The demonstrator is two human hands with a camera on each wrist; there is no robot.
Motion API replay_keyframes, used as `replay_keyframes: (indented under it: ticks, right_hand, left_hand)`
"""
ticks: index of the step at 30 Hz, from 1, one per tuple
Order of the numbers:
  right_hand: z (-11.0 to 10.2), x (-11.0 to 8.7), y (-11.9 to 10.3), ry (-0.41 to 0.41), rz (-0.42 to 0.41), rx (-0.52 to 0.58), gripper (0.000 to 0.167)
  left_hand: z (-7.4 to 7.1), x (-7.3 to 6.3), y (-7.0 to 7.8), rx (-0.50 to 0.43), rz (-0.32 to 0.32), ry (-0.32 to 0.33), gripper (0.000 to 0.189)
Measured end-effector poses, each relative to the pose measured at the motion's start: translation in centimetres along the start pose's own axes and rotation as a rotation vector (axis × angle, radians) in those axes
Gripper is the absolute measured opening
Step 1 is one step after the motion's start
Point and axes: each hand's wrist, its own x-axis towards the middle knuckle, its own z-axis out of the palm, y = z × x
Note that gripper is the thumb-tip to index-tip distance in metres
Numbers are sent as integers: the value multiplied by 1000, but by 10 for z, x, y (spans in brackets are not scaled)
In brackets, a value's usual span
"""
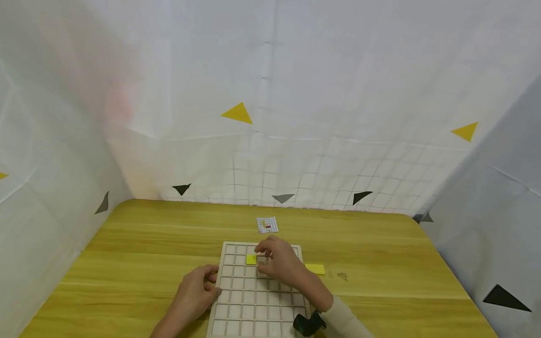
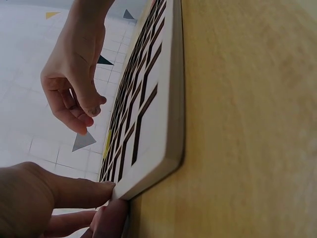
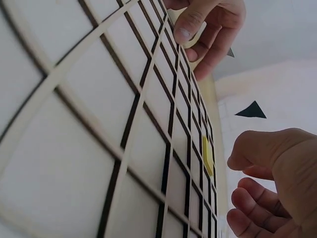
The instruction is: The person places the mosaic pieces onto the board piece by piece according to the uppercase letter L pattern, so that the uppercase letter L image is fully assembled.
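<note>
A pale wooden board (image 1: 237, 297) with a raised square grid lies on the table. My left hand (image 1: 195, 292) grips its left edge; in the left wrist view the thumb (image 2: 81, 192) and a finger meet at the rim. Over the board's far part hovers my right hand (image 1: 279, 260), fingers loosely bent, nothing seen between them. Just left of its fingertips, a yellow square tile (image 1: 251, 259) sits on the grid near the far end. The right wrist view shows this tile (image 3: 207, 156) apart from the right hand (image 3: 277, 183).
Beyond the board lies a small printed card (image 1: 267, 225) with a grid and coloured squares. A yellow piece (image 1: 314, 269) rests on the table by the board's right side, partly behind the right forearm. White sheets (image 1: 338, 94) with triangles enclose the wooden table (image 1: 139, 263).
</note>
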Motion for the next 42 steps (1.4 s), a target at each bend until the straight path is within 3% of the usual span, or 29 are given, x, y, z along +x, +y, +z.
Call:
replay_keyframes:
  ticks: [13, 26, 42]
  right_hand:
    - [-20, -17, 14, 41, 49, -32, 26]
    - [-29, -29, 27, 81, 75, -49, 24]
    - [-44, -43, 34, 111, 136, -79, 24]
  left_hand:
    - [2, 3, 2, 16, 8, -10, 52]
    - [-3, 4, 0, 26, -24, 8, 51]
    - [-4, 5, -1, 35, -4, 19, 49]
